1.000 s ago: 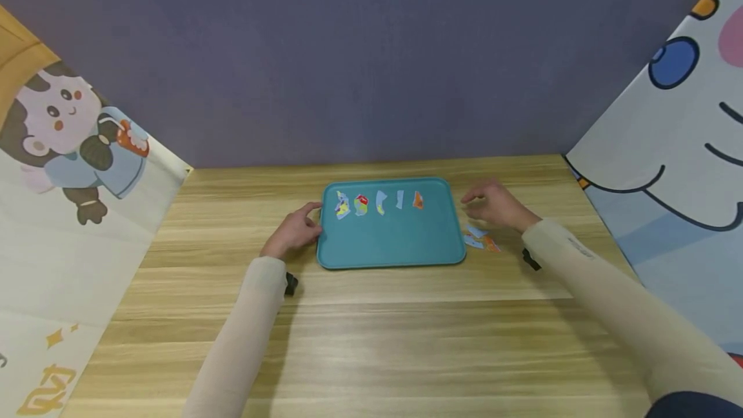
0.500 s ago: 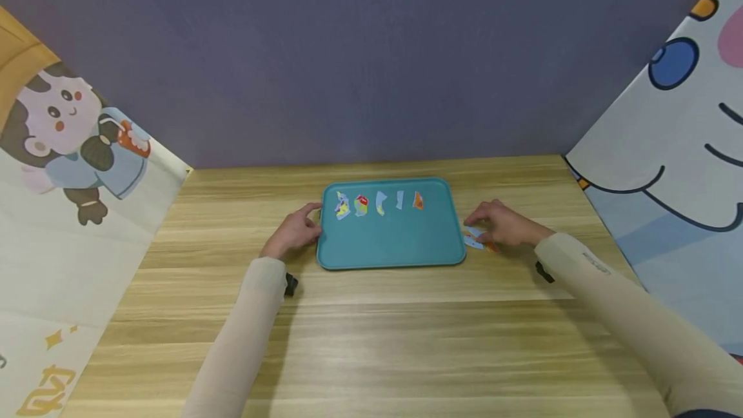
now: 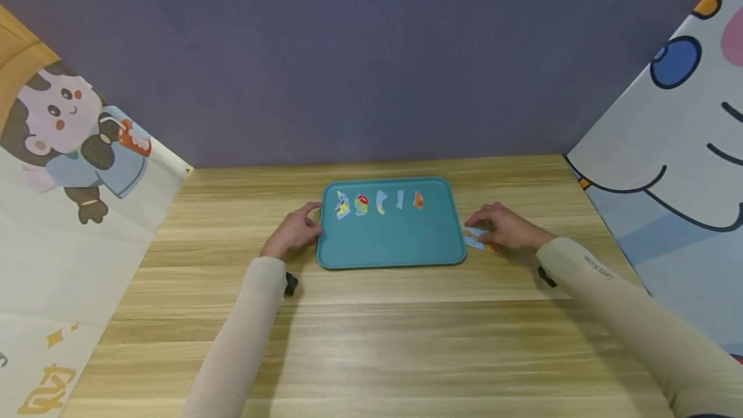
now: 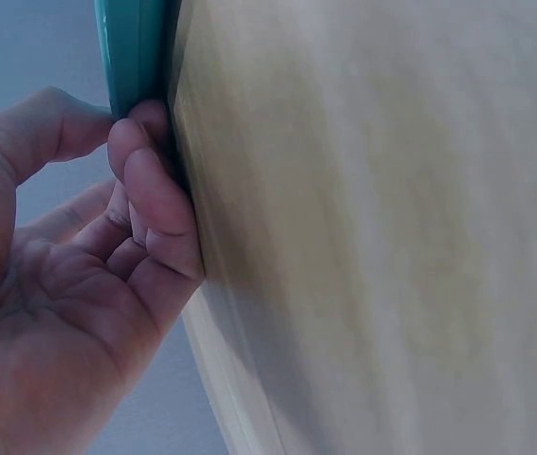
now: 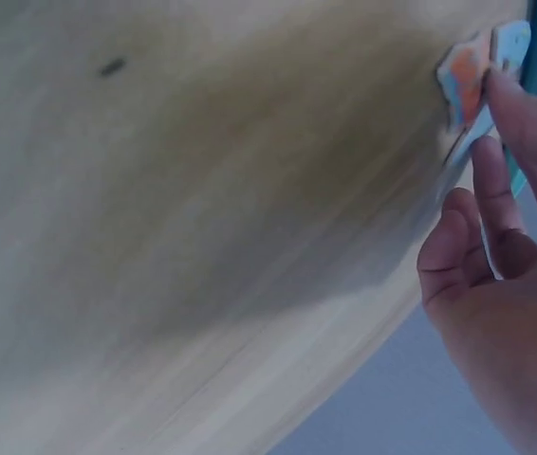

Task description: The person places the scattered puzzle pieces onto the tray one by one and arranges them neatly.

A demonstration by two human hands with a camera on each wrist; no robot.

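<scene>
Beside the tray edge point(image 3: 459, 223), right grip point(image 3: 504, 226) apparently on pieces point(image 3: 473, 243), tabletop point(image 3: 406, 340) around.

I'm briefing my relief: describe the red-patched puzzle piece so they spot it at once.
On the wooden table, find the teal tray. Along its far side runs a row of five pieces; the red-patched puzzle piece is second from the left. It alone in that row shows bright red, with yellowish green below.
</scene>
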